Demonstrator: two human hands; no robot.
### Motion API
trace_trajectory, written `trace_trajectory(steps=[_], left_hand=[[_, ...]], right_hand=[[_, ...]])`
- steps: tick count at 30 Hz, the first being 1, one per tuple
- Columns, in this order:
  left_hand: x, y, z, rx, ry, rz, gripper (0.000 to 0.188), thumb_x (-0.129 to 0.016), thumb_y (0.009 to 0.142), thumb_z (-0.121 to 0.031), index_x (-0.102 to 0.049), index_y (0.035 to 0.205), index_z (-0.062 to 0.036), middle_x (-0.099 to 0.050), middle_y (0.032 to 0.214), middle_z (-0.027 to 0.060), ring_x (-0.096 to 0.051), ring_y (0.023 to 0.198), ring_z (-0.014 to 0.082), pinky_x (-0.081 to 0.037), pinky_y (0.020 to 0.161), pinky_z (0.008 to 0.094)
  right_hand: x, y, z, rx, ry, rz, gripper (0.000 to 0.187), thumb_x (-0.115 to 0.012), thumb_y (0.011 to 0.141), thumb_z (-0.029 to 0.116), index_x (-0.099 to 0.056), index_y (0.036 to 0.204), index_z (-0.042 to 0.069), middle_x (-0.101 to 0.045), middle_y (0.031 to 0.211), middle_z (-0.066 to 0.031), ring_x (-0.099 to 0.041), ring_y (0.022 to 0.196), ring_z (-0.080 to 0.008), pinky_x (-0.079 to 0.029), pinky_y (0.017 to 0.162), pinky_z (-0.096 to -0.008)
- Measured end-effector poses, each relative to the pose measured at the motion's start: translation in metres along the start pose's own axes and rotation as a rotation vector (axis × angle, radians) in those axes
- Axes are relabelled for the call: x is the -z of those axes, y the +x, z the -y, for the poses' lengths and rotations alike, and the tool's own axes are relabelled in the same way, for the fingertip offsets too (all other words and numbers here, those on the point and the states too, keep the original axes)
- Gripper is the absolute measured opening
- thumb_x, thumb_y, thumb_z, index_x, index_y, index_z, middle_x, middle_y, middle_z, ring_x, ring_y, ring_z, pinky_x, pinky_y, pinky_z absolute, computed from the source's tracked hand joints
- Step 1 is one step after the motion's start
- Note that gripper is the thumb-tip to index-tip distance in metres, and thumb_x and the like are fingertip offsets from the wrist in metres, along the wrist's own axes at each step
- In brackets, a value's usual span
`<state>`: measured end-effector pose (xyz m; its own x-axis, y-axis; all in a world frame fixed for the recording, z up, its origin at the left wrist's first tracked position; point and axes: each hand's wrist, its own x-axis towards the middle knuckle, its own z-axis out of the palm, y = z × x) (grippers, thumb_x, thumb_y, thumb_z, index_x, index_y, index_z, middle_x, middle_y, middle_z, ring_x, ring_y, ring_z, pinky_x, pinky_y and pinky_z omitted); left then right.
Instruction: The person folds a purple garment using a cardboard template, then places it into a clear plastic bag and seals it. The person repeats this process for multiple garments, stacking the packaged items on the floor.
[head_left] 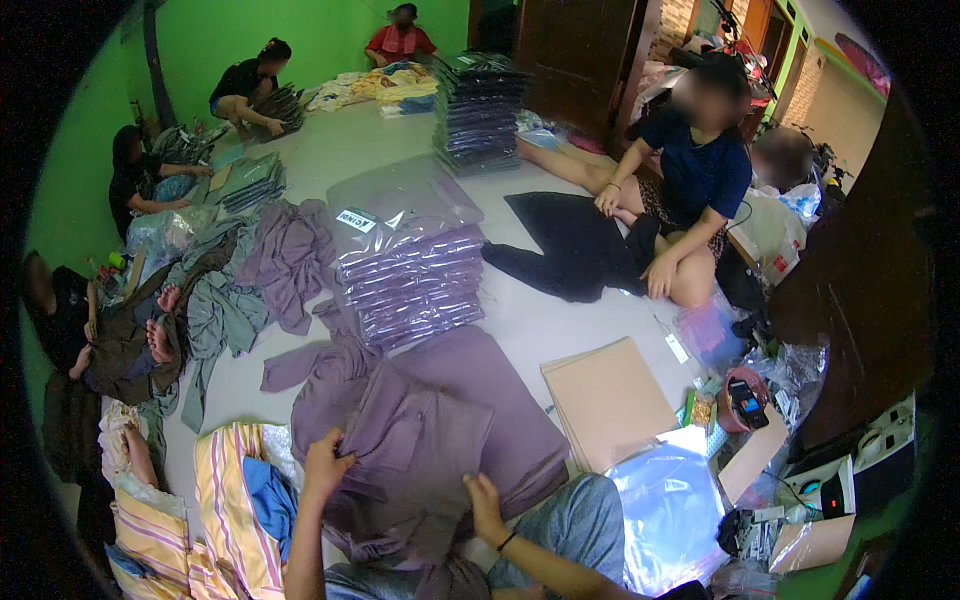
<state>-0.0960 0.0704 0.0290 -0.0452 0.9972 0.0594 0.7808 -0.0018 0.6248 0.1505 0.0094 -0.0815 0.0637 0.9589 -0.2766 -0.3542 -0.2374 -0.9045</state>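
Observation:
A mauve-brown garment (420,460) hangs partly folded in front of me, its loose part draped towards my lap. My left hand (326,464) grips it at the left edge, fingers closed on the cloth. At its right edge my right hand (487,508) is closed on the fabric too, thumb uppermost. Beneath and beyond it lies a smoothly laid pile of the same mauve cloth (530,425). Just past that stands a stack of folded mauve garments in clear plastic (410,270). More crumpled mauve clothing (285,255) is spread on the floor to the left.
Cardboard sheets (615,395) and clear plastic bags (668,515) lie to my right, near a pot holding a phone (746,402). Striped cloth (235,510) lies at left. A person (700,160) sits far right by black cloth (575,245); several others sit along the green walls.

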Motion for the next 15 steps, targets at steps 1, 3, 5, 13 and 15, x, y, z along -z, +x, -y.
trace_trajectory(steps=[1,3,5,13,15], left_hand=[[-0.009,-0.007,-0.011,0.045,-0.007,-0.023,0.034,-0.067,0.059,-0.01,-0.052,0.088,-0.0016,-0.057,0.079,0.0193,-0.055,0.075,0.0367,-0.043,0.063,0.0386],[-0.035,-0.019,-0.032,0.098,0.027,-0.028,0.032,-0.065,0.06,-0.009,-0.05,0.087,-0.0015,-0.056,0.077,0.0193,-0.054,0.074,0.0369,-0.042,0.062,0.0402],[-0.067,-0.035,-0.054,0.044,0.103,-0.011,0.03,-0.064,0.061,-0.01,-0.049,0.086,-0.0033,-0.056,0.076,0.0184,-0.055,0.073,0.0357,-0.042,0.062,0.0419],[-0.17,-0.074,-0.096,-0.059,0.426,-0.002,0.015,-0.051,0.072,-0.014,-0.046,0.085,-0.0079,-0.05,0.082,0.0101,-0.053,0.078,0.0282,-0.047,0.06,0.035],[-0.182,-0.08,-0.092,-0.038,0.421,0.014,0.016,-0.05,0.072,-0.015,-0.046,0.087,-0.0074,-0.049,0.084,0.0094,-0.052,0.081,0.0277,-0.047,0.061,0.0348]], right_hand=[[0.005,0.006,0.0,-0.189,0.105,-0.09,0.034,-0.05,0.082,0.024,-0.046,0.108,0.003,-0.048,0.104,-0.0071,-0.044,0.094,-0.0147,-0.039,0.077,-0.0272],[0.013,0.015,-0.006,-0.525,0.358,-0.235,0.046,-0.046,0.084,0.027,-0.037,0.122,0.003,-0.04,0.122,-0.0112,-0.036,0.112,-0.0173,-0.034,0.086,-0.0268],[0.021,0.015,-0.018,-0.506,0.247,-0.038,0.049,-0.041,0.086,0.025,-0.026,0.127,0.003,-0.024,0.131,-0.0109,-0.023,0.12,-0.0196,-0.026,0.093,-0.0274],[0.034,0.01,-0.041,-0.217,-0.14,0.151,0.053,-0.034,0.087,0.034,-0.015,0.132,0.014,-0.028,0.129,-0.0078,-0.031,0.115,-0.022,-0.035,0.088,-0.0353],[0.037,0.003,-0.033,-0.457,-0.044,0.139,0.057,-0.035,0.086,0.041,-0.014,0.132,0.015,-0.027,0.129,-0.007,-0.03,0.115,-0.0196,-0.031,0.09,-0.0324]])
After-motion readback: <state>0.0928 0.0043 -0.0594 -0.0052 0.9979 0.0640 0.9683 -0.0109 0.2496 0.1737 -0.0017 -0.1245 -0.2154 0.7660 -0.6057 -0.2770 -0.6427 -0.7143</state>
